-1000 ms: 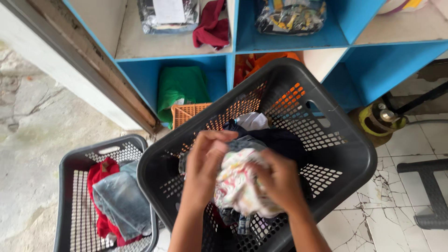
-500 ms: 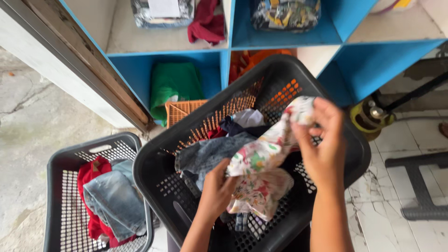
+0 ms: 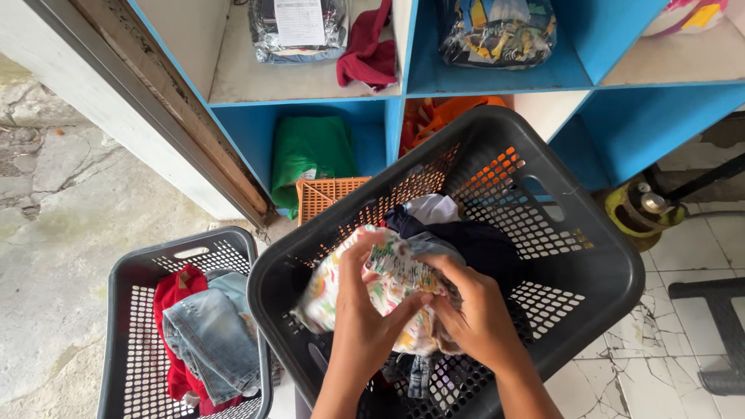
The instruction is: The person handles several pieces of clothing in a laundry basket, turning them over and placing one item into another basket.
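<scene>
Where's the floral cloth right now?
Head view, centre: the floral cloth is bunched between the left hand and right hand, over the big black basket.

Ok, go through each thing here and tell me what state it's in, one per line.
Floral cloth: bunched, gripped in both hands over the big basket.
Left hand: closed on the cloth.
Right hand: closed on the cloth.
Big dark basket: partly filled with clothes.
Small grey basket: holds jeans over a red garment.
Green cloth: folded in a shelf cubby.
</scene>
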